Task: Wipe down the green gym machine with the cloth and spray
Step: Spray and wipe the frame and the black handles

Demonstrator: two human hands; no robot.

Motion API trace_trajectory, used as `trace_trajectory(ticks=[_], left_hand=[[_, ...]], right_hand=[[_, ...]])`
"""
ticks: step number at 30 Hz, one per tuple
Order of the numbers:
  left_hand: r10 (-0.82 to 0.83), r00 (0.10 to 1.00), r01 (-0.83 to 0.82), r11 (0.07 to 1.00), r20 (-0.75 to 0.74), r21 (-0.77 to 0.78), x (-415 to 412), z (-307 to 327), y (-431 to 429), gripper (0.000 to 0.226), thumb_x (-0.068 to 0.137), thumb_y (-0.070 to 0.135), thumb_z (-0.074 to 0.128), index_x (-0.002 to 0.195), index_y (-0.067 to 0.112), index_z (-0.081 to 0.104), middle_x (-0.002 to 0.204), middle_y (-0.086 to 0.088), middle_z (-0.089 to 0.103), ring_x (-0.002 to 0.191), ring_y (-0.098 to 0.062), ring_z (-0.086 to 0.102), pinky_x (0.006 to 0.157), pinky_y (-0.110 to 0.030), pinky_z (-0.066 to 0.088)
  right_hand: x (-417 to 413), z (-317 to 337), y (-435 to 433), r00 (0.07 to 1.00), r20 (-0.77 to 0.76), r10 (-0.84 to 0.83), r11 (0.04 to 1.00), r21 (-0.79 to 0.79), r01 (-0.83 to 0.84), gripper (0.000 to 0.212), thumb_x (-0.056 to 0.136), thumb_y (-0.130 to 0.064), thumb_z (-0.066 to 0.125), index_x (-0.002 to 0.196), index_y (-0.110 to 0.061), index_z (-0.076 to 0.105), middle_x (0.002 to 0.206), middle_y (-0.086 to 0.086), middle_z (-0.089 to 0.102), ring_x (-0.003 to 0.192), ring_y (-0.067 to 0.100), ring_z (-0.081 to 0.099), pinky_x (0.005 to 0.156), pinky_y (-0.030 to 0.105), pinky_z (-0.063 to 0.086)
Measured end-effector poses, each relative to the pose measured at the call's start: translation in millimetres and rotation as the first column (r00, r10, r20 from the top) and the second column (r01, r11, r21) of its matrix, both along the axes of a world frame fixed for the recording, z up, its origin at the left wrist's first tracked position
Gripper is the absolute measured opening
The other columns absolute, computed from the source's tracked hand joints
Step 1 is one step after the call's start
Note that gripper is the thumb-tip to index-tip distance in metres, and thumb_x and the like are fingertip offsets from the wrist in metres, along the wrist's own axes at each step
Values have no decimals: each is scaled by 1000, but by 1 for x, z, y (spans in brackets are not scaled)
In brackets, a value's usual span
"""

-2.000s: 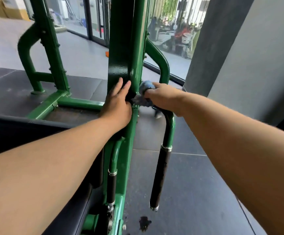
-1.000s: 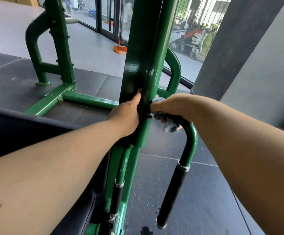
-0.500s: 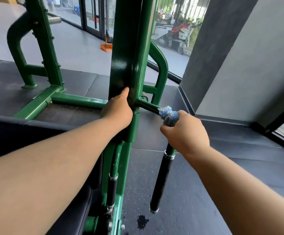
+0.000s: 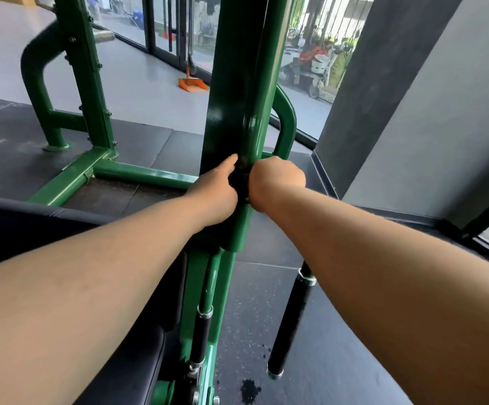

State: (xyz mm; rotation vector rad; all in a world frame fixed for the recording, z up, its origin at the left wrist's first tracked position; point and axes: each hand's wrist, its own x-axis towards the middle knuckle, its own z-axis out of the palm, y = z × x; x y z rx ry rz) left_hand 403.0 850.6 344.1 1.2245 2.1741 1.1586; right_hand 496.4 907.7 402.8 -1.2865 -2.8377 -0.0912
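Note:
The green gym machine's upright post (image 4: 237,83) rises in the middle of the head view. My left hand (image 4: 217,191) holds the post's left side, thumb pointing up, fingers hidden behind it. My right hand (image 4: 275,182) is a closed fist pressed against the post's right side where the side bar joins. The blue cloth is hidden under that fist. Below my right forearm hangs the bar's black grip (image 4: 291,320). No spray bottle is in view.
A black seat pad (image 4: 33,226) fills the lower left. The green base frame (image 4: 138,173) lies on dark rubber flooring with a dark wet spot (image 4: 250,390). A grey pillar (image 4: 383,97) stands close on the right. An orange dustpan (image 4: 193,83) sits by the glass doors.
My right hand slid with the blue cloth out along the side bar to its bend, then back up to the post, where it now covers the cloth. My left hand stayed on the post.

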Motion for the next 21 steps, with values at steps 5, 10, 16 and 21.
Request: trace_trajectory(ticks=[5,10,16,21], left_hand=[[18,997,-25,994,-69,-104,19,3,-8,78,89,7,40,152,39,7,156,2,30,136,-22,40,107,-30,36],[190,954,-230,960,231,160,40,-13,1,72,87,-2,34,149,35,27,151,-1,38,133,-23,43,110,-37,36],[362,808,-533,785,465,315,77,4,19,66,86,-6,29,137,31,49,136,4,53,109,-7,48,85,-14,33],[386,787,-561,774,482,295,84,3,24,64,86,-4,30,134,34,51,139,9,50,121,-12,50,82,-9,35]], right_hand=[[20,0,-3,1000,15,1,999,44,-2,11,86,-7,54,83,-16,47,69,0,39,78,26,49,66,32,40],[65,0,-5,975,-171,-143,987,-97,127,13,85,-12,57,79,-16,47,70,1,43,76,28,50,65,30,40],[111,-58,-18,639,-684,-351,921,-376,104,15,79,-27,57,94,-23,58,79,1,68,75,27,65,68,34,54],[115,-88,-24,385,-795,-469,847,-528,-58,12,68,-28,57,79,-25,55,68,-2,63,71,29,68,66,48,57]])
